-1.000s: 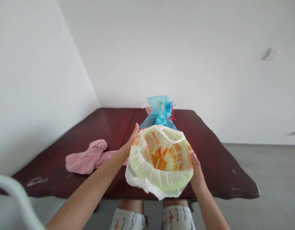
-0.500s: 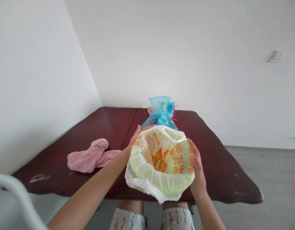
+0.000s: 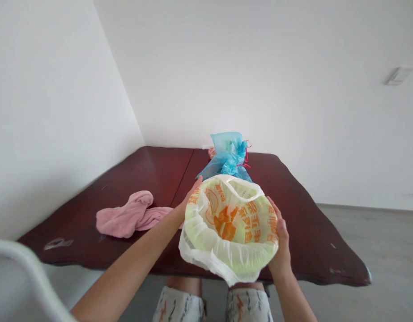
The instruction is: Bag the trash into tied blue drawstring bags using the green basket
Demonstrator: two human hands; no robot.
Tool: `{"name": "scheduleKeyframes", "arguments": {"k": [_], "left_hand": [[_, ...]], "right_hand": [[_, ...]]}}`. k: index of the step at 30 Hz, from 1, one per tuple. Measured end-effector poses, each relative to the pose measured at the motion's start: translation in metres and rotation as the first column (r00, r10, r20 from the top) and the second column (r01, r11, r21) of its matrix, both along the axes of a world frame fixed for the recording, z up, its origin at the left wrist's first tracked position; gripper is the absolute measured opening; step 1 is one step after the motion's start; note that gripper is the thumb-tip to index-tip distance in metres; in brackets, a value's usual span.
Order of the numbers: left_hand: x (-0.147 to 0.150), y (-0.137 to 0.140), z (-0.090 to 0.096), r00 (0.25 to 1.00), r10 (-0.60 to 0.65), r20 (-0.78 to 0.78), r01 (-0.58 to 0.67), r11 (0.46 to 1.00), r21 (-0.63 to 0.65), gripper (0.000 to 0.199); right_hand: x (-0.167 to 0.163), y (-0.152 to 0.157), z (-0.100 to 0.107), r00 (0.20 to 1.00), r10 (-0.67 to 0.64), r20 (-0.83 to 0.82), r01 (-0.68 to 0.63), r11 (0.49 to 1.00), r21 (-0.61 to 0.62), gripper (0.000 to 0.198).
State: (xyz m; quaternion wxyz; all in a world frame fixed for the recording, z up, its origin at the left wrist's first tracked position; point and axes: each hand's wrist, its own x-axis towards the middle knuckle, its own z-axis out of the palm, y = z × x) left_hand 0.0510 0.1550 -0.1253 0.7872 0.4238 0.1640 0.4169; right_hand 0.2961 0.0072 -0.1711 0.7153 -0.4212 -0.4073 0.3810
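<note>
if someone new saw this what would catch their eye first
Probably the pale green container, low and right of centre, lined with a white, orange-printed bag and held between the left hand and right hand. Next, the bright blue bag behind it on the dark red table, then the pink cloth to the left.

White walls (image 3: 276, 80), dark red desk (image 3: 310, 237).
Grey floor (image 3: 381, 241) at lower right; white wall plate (image 3: 399, 76) at upper right; lighting diffuse.
</note>
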Motion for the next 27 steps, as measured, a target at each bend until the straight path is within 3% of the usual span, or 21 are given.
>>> {"name": "scheduleKeyframes", "arguments": {"k": [3,5,8,10,12,17,21,24,27], "left_hand": [[-0.015,0.017,0.006,0.982,0.164,-0.097,-0.158,0.985,0.068,0.053],[-0.025,0.027,0.017,0.957,0.266,-0.115,-0.246,0.955,0.166,0.051],[-0.032,0.033,0.038,0.962,0.173,-0.212,-0.109,0.953,0.282,0.054],[-0.030,0.031,0.049,0.939,0.100,-0.330,0.022,0.938,0.346,0.050],[-0.026,0.029,0.054,0.920,0.077,-0.385,0.079,0.924,0.374,0.045],[-0.021,0.030,0.043,0.962,0.035,-0.271,0.067,0.931,0.359,0.041],[-0.018,0.035,0.030,0.950,0.053,-0.307,0.047,0.950,0.309,0.046],[-0.018,0.039,0.028,0.953,0.104,-0.286,-0.017,0.957,0.291,0.045],[-0.028,0.028,0.039,0.941,0.223,-0.255,-0.134,0.937,0.324,0.043]], "right_hand": [[0.016,-0.004,0.012,0.968,-0.154,0.199,0.136,0.985,0.103,0.056],[0.032,-0.001,0.027,0.927,-0.204,0.314,0.152,0.971,0.182,0.056],[0.055,0.016,0.053,0.925,-0.009,0.379,-0.043,0.991,0.130,0.051],[0.066,0.032,0.066,0.892,0.165,0.421,-0.200,0.979,0.041,0.041],[0.070,0.046,0.072,0.867,0.250,0.431,-0.263,0.964,-0.028,0.038],[0.063,0.057,0.062,0.922,0.365,0.129,-0.341,0.923,-0.178,0.058],[0.055,0.059,0.048,0.934,0.356,0.025,-0.346,0.921,-0.176,0.061],[0.052,0.062,0.043,0.933,0.357,0.040,-0.346,0.924,-0.163,0.059],[0.056,0.055,0.048,0.960,0.118,0.253,-0.112,0.993,-0.035,0.054]]}}
